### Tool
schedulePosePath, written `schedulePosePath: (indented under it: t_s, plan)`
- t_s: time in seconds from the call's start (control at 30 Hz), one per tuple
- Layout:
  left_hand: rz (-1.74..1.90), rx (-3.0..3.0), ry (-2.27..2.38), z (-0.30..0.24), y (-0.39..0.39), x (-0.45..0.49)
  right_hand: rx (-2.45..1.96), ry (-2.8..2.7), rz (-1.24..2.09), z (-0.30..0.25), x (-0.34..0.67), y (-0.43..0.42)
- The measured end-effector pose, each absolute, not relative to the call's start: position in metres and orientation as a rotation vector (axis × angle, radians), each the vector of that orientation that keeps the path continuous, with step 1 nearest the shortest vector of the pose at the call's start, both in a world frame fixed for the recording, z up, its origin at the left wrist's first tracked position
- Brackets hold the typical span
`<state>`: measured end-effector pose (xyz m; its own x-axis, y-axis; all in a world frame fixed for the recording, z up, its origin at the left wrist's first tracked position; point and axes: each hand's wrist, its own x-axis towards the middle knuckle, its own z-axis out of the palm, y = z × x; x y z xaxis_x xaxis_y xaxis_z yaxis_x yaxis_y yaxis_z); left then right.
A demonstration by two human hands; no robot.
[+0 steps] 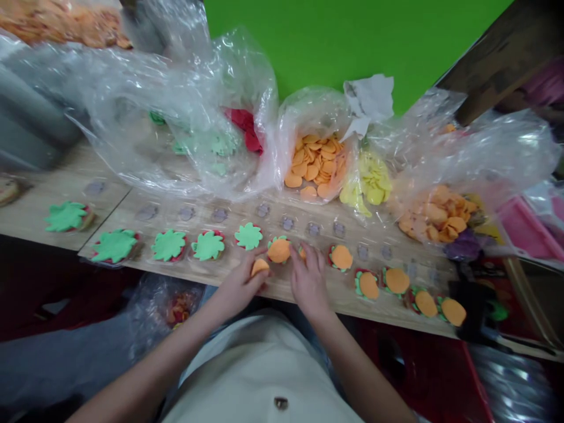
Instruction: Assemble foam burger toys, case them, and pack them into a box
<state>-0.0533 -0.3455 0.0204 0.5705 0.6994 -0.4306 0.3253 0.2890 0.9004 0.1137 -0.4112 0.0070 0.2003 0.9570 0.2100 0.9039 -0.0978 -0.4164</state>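
Note:
My left hand [238,288] is closed on an orange oval foam piece [259,268], pinched between thumb and fingers. Just beyond it lies a stack topped with another orange oval [279,251], green edges showing underneath. My right hand [310,282] has its fingers apart and stretched forward, one beside that stack. Under them, a partly hidden orange piece [302,252] shows. To the left sit several stacks topped with green leaf-shaped foam pieces [208,245] over red ones. Several orange-topped stacks [369,285] sit to the right.
Clear plastic bags of orange ovals [315,161], yellow pieces [374,179] and green and red pieces [220,147] stand along the back of the wooden table [145,258]. A row of small translucent discs [288,222] lies behind the stacks. At the right is a pink bin [529,229].

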Motion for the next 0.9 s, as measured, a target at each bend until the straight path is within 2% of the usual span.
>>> schedulePosePath:
  t_s: [0.13, 0.23, 0.3, 0.37, 0.43, 0.57, 0.73, 0.9]
  plan:
    - [0.518, 0.607, 0.833, 0.038, -0.338, -0.052, -1.740, -1.390, 0.703, 0.014, 0.095, -0.392]
    - [0.671, 0.545, 0.886, 0.038, -0.337, -0.051, -1.585, -1.237, 1.056, 0.016, 0.078, -0.369]
    - [0.792, 0.654, 0.981, 0.034, -0.335, -0.056, -1.568, -1.181, 1.127, 0.014, 0.074, -0.355]
    - [0.922, 0.828, 1.107, 0.028, -0.329, -0.067, -1.626, -1.195, 1.000, 0.011, 0.075, -0.341]
    - [1.013, 0.991, 1.224, 0.021, -0.322, -0.083, -1.709, -1.342, 0.685, 0.008, 0.077, -0.329]
    - [0.969, 1.453, 1.348, 0.009, -0.312, -0.112, -1.678, -1.934, 0.167, -0.001, 0.070, -0.321]
    - [0.692, 2.263, 1.195, 0.000, -0.318, -0.119, -1.670, -2.221, 0.004, -0.016, 0.060, -0.344]
    - [0.383, 2.655, 1.183, -0.003, -0.329, -0.108, -1.701, -2.228, -0.043, -0.012, 0.077, -0.380]
